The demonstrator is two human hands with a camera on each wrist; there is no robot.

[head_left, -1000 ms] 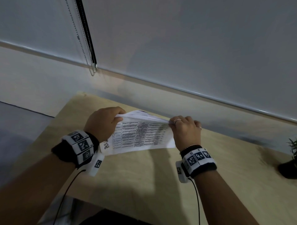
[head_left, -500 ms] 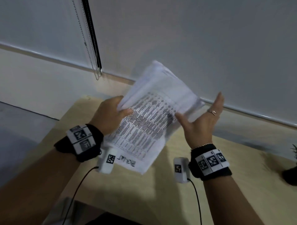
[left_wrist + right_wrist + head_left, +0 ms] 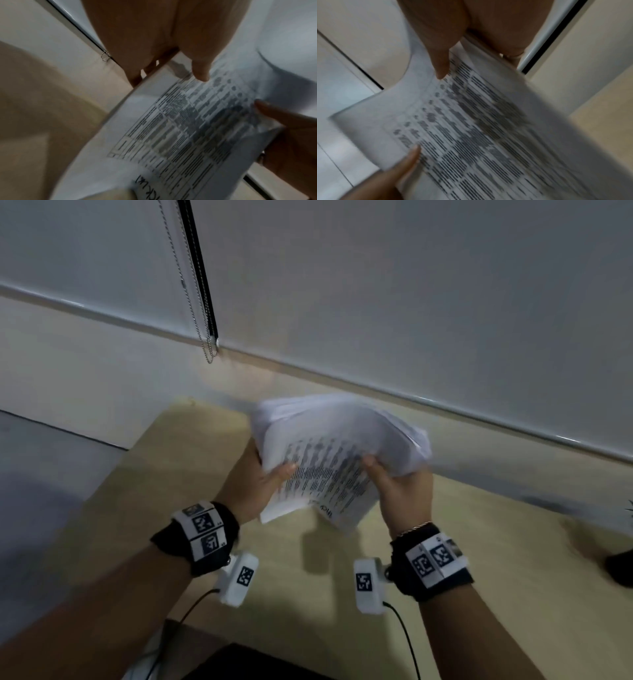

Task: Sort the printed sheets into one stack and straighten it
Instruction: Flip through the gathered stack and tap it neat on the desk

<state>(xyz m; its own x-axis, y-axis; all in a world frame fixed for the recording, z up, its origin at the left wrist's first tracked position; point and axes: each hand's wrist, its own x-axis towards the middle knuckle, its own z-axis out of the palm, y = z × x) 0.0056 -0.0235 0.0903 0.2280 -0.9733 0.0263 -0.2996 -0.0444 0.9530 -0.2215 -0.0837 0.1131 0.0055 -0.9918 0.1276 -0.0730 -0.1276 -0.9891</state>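
Note:
A stack of white printed sheets (image 3: 329, 460) with table rows of dark text is held in the air above the light wooden table (image 3: 178, 501), bent and blurred by motion. My left hand (image 3: 263, 477) grips its left edge, thumb on the printed top page and fingers underneath. My right hand (image 3: 394, 484) grips the right edge the same way. In the left wrist view the left thumb lies on the stack (image 3: 180, 128), with the right thumb at the far side. In the right wrist view the stack (image 3: 471, 128) fills the frame, the right thumb pressing its top page.
A wall with a roller blind and its bead chain (image 3: 205, 337) rises right behind the table. A dark plant pot (image 3: 620, 566) stands at the table's far right edge. Grey floor (image 3: 44, 474) lies left of the table.
The stack was first held low and flat, then lifted and turned upright by the left hand with the right hand open beside it. Now the right hand grips it again and it has dropped lower.

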